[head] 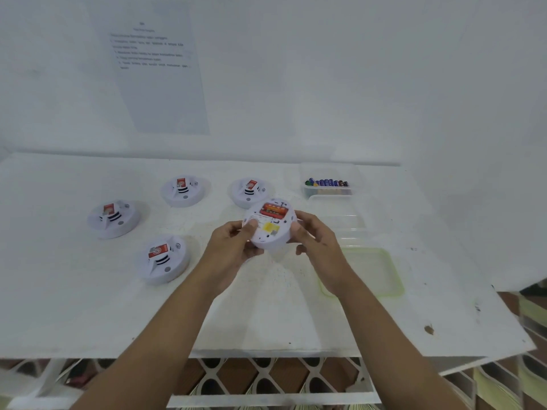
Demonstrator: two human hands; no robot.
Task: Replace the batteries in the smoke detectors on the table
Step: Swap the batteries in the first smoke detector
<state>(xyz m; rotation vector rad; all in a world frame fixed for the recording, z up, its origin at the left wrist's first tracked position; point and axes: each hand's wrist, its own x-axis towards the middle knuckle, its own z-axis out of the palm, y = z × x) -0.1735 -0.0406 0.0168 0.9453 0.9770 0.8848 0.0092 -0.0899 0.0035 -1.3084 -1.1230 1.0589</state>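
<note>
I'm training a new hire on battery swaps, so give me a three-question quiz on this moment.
1. True or false: the left hand and the right hand both hold the smoke detector that shows its underside.
2. How many other detectors rest on the table? A) two B) four C) six
3. Fill in: the loose batteries lie in a clear ____ at the table's back right.

Key: 1 true; 2 B; 3 container.
</note>
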